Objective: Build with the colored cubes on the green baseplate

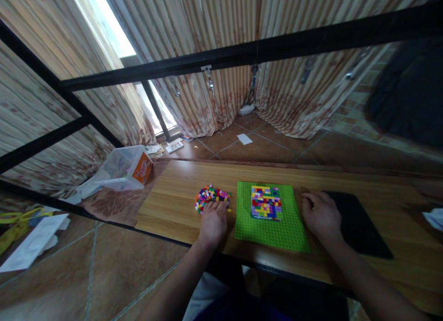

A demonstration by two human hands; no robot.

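My left hand [213, 219] lies over the near edge of a pile of small colourful toy bricks [210, 192], fingers stretched across the bricks; its fingertips are partly hidden. Right of it is a green baseplate [244, 224] bearing a rectangular block of many-coloured bricks [266, 202]. A thin pale strip runs along that block's near edge. On the baseplate's other side, my right hand [321, 215] rests on the tabletop with loosely curled fingers and nothing visible in them. Its outer side is beside a dark flat mat [360, 224].
The wooden table [173, 192] has a dark near edge. A clear plastic box [119, 166] with an orange label stands beyond its left end. Black metal bars [228, 56] cross ahead, before striped curtains [224, 26]. Papers lie on the tiled floor. Something white [434, 217] is at far right.
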